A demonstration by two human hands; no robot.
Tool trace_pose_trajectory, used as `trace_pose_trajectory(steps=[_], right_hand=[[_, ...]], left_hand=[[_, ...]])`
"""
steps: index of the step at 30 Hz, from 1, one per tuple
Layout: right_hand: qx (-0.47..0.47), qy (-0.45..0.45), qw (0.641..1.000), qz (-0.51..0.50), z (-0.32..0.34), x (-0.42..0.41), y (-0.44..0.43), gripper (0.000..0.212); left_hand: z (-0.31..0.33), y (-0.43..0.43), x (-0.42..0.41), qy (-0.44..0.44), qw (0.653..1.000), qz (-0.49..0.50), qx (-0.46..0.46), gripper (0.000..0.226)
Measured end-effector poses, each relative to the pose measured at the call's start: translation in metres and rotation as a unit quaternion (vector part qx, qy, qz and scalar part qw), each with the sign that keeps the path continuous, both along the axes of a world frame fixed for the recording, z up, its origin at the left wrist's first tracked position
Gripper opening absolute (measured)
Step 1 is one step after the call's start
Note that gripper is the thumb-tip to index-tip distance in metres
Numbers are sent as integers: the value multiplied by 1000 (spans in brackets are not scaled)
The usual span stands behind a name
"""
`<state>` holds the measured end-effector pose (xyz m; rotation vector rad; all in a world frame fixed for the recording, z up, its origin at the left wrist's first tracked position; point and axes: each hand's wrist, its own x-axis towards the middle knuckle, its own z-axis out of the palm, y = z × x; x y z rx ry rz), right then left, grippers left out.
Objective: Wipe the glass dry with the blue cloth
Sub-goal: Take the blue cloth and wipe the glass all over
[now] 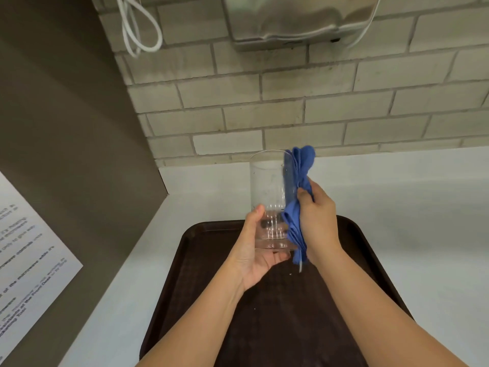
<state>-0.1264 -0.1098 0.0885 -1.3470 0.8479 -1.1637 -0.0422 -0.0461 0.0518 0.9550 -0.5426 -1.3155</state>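
A tall clear glass [267, 186] is held upright above the far end of a dark brown tray [201, 287]. My left hand [255, 250] cups its base from below and the left, thumb on the side wall. My right hand [316, 215] grips a bunched blue cloth [299, 197] and presses it against the glass's right side. The cloth runs from just above the rim down past the base, with a loose end hanging below my right hand.
The tray lies on a white counter [397, 207] that meets a pale brick wall [291, 102]. A grey-brown panel [66, 128] with a printed paper sheet [29, 258] stands at the left. A metal dispenser [296, 19] and a white cable loop [137, 30] hang on the wall above.
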Motion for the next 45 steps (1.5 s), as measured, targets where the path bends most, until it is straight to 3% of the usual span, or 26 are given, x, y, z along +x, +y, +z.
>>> trace_pose_trajectory(steps=[5,9,12,17,19,21,25,28,33,37,40,41,42,44,45], right_hand=[[41,-29,998,27,-19,-10,23,27],[74,-76,994,25,-30,-13,27,32],[128,-124,984,7,-37,-15,24,36],[265,-215,940,-10,-46,-12,17,46],[308,-238,921,-6,-45,-12,15,42],[312,-252,916,-9,-41,-12,12,38],[263,-234,936,-21,-34,-9,11,35],[179,-179,967,-8,-29,-5,16,37],[28,-116,992,38,-26,-1,26,34],[-76,-42,992,87,-27,0,33,38],[-117,-21,987,110,-27,5,38,42],[-127,-12,986,108,-26,7,39,40],[-150,7,984,94,-24,10,39,41],[-210,55,974,64,-15,15,36,45],[-230,67,969,55,-9,17,32,45]], left_hand=[[0,-4,4,10,1000,-12,8,42],[-1,-4,1,-18,999,-35,34,55],[6,-5,0,-103,991,-31,80,70],[27,-10,-2,-371,914,7,163,60],[32,-14,-5,-450,878,29,163,71],[36,-16,-8,-487,854,80,163,83],[39,-13,-12,-536,823,133,134,51],[38,-13,-17,-496,851,116,126,46],[35,-14,-8,-320,927,148,129,64],[27,-11,2,-215,959,154,99,104],[18,-6,7,-159,974,142,80,39],[17,-4,7,-136,979,135,71,34],[16,-2,6,-117,983,125,58,42],[14,1,5,-94,988,122,34,80],[17,3,5,-78,990,113,30,80]])
